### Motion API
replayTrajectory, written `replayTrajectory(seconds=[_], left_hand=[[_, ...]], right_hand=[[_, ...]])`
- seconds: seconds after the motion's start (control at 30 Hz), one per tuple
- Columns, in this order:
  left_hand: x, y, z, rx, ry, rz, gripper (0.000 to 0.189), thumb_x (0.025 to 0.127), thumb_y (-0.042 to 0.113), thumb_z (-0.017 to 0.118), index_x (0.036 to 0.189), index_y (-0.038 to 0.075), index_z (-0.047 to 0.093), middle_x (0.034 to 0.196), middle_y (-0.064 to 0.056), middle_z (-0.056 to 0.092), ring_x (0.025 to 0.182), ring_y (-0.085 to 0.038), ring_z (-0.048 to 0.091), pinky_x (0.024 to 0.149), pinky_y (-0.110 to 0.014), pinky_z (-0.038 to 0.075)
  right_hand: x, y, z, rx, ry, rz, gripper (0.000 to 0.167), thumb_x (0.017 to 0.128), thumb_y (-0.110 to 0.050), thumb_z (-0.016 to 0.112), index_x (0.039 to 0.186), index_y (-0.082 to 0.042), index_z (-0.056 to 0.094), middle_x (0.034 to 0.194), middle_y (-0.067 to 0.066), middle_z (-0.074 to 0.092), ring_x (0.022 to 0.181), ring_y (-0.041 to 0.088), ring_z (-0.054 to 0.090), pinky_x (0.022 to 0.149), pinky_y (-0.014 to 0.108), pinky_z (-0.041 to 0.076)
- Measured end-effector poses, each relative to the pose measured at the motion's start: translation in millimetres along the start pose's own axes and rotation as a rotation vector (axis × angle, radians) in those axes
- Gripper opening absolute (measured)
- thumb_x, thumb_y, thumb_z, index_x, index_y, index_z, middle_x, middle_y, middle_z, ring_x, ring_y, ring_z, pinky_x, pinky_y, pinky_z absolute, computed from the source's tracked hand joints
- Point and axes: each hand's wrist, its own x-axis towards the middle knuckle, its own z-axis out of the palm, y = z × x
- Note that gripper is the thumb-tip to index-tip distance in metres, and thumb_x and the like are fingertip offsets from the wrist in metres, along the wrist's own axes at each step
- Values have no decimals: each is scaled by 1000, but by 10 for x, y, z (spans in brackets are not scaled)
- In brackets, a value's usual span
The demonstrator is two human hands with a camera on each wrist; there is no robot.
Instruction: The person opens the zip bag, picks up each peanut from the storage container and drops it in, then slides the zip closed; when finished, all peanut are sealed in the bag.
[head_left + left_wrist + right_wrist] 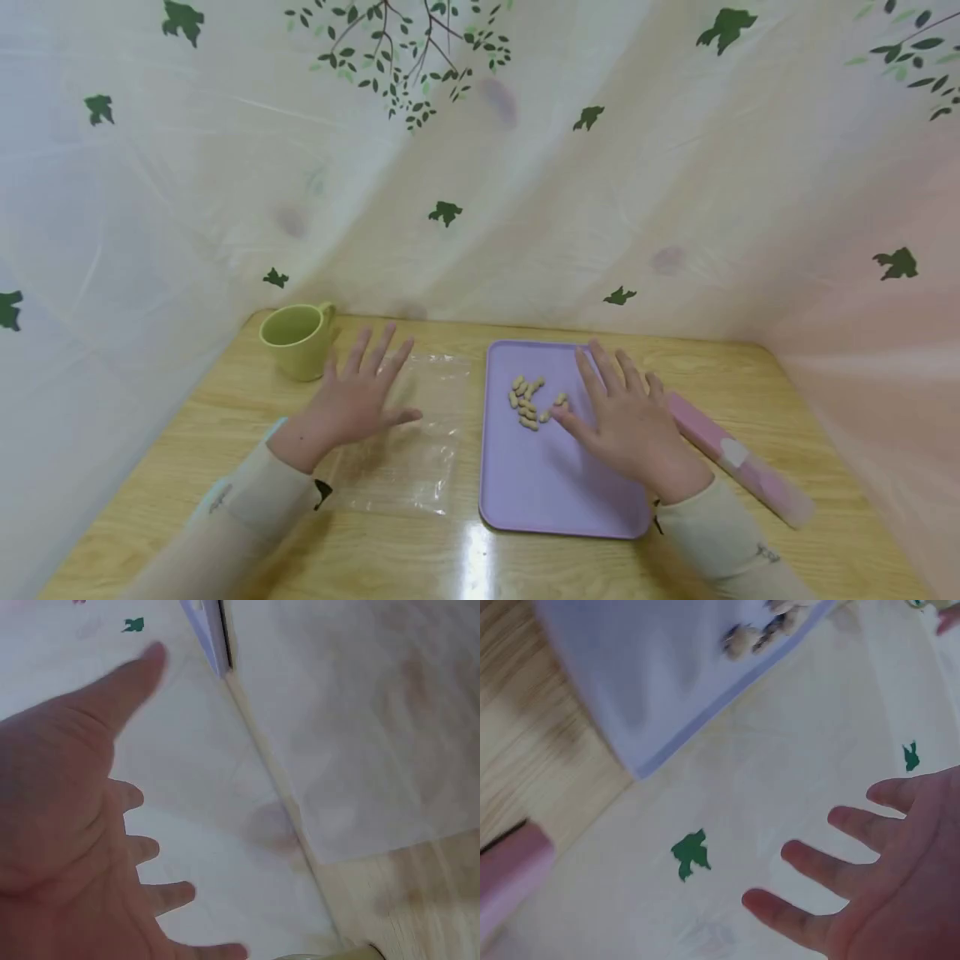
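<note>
My left hand (351, 408) is spread, palm down, over a clear plastic bag (427, 467) that lies flat on the table. My right hand (630, 429) is spread in the same way above the right part of a purple tray (566, 492). Both hands hold nothing. Several peanuts in their shells (525, 404) lie loosely grouped in the tray's upper left, and the right thumb overlaps a few of them in the head view. In the right wrist view, the straight fingers (802, 922) stand apart from the peanuts (761, 634).
A yellow-green mug (296, 342) stands at the back left, beyond the left hand. A long pink box (738, 462) lies slantwise right of the tray. A pale cloth (517, 242) with leaf and bird prints hangs behind the wooden table (390, 558).
</note>
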Motion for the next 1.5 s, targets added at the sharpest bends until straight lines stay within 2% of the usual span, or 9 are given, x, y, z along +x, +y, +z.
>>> replayTrajectory(seconds=[0.13,0.23,0.4,0.53,0.7,0.87,1.1,1.23,1.5], left_hand=[[269,-130,-18,-112,-93,35,87,107,46,61,170,3,19,178,-27,15,159,-57,27,119,-77,37],[498,-217,5,-173,-166,55,71,111,34,54,166,-4,28,173,-30,27,157,-54,32,130,-67,28],[751,-292,102,-105,-187,88,52,112,24,48,156,-5,48,160,-28,50,150,-49,46,129,-62,35],[846,-320,143,-61,-160,57,39,112,23,51,140,-2,61,136,-22,67,128,-42,63,113,-56,53],[965,-423,165,-161,-182,-52,27,109,25,61,125,3,64,124,-16,69,121,-36,64,109,-53,53],[1055,-550,226,-195,-210,-5,17,105,22,66,112,7,70,114,-13,73,108,-29,66,102,-49,56],[921,-553,151,-281,-253,41,10,104,16,63,106,11,70,108,-7,73,102,-23,67,101,-47,58],[675,-401,-48,-207,-132,146,7,105,18,66,103,13,69,100,-2,71,92,-17,65,90,-41,60],[177,92,-533,222,350,518,8,100,17,75,103,13,69,96,1,73,87,-17,70,81,-36,61]], right_hand=[[39,-69,-60,54,-9,-63,90,107,-70,39,172,-10,20,177,17,28,161,49,30,120,80,31],[78,-152,-114,124,-21,-102,83,109,-64,44,169,-9,31,170,18,43,154,47,44,119,76,37],[149,-310,-171,193,-34,-166,65,108,-52,56,155,-8,55,151,16,65,141,39,62,116,61,50],[222,-422,-201,231,-49,-194,59,108,-50,57,149,-7,61,144,11,70,137,32,66,115,55,54],[329,-536,-223,250,-67,-227,56,109,-47,57,148,-8,62,143,10,71,128,28,71,110,52,57],[432,-627,-230,298,-115,-226,53,110,-44,57,150,-10,61,144,9,70,118,24,75,105,49,60],[565,-728,-272,386,-135,-215,40,110,-40,57,140,-16,64,113,2,80,90,11,78,96,45,62],[617,-783,-329,422,-89,-220,37,111,-39,56,138,-17,68,127,1,77,104,15,75,90,41,63],[703,-887,-439,580,34,-283,28,110,-30,60,128,-14,75,125,2,77,114,20,72,98,43,61]])
